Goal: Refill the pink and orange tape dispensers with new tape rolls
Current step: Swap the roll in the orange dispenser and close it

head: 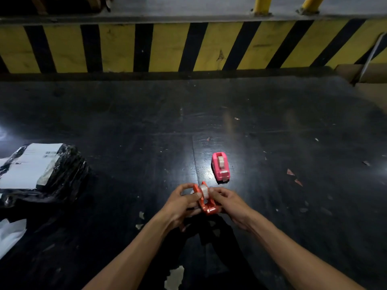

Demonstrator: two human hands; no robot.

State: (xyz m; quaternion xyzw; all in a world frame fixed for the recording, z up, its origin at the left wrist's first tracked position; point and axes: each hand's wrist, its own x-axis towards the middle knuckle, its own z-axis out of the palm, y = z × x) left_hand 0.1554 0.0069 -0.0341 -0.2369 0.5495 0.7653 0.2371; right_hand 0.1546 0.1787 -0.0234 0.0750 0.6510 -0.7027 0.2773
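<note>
The orange tape dispenser (207, 203) is held up between both hands, just above the dark floor. A clear tape roll (203, 189) sits in its cradle. My left hand (184, 203) grips the dispenser's left side, thumb near the roll. My right hand (227, 203) holds the right side, with fingertips touching the roll. The pink tape dispenser (221, 166) stands on the floor just beyond my hands, a tape roll (220, 160) seated in it.
A black plastic-wrapped parcel with a white label (39, 170) lies at the left. White paper (10, 233) lies at the lower left. A yellow-and-black striped kerb (188, 47) runs across the back, with cardboard (368, 80) at the far right. Small scraps (293, 174) dot the floor.
</note>
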